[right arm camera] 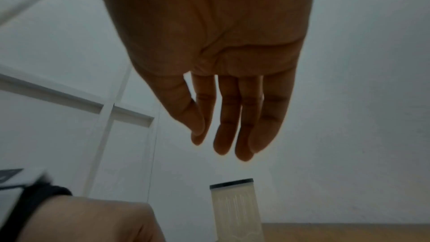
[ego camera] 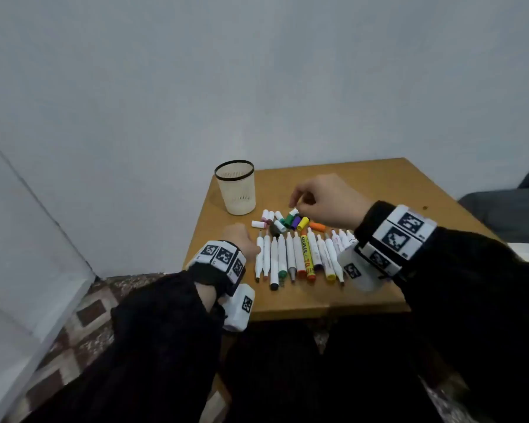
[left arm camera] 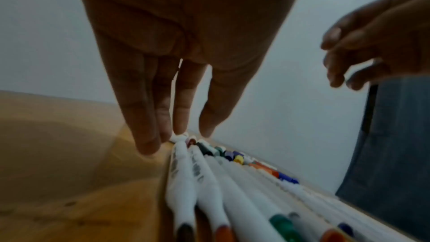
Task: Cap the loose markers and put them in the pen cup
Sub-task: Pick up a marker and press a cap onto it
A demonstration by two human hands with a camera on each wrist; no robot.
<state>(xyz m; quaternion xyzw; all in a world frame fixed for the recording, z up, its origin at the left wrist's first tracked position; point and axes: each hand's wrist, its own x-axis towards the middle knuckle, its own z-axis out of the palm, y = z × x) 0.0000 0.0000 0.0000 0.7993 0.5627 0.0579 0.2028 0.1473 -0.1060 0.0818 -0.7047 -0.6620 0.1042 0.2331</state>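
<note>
Row of uncapped white-barrelled markers point(ego camera: 300, 257) lies on wooden counter point(ego camera: 379, 184), loose coloured caps point(ego camera: 287, 221) heaped just beyond.

Cream mesh pen cup with black rim point(ego camera: 236, 190) upright, near caps.

Left hand point(ego camera: 242, 239) beside leftmost marker, fingers extended, grip released.

Right hand point(ego camera: 324, 199) over caps; grip state unclear.

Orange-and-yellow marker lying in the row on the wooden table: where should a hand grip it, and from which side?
Judging from the head view, pinch the orange-and-yellow marker mid-barrel, coming straight down from above. It lies flat with white markers packed close on both sides, so a level side approach looks blocked. Fingertips should straddle the barrel across its width. The near end by the table edge is an alternative.
</note>
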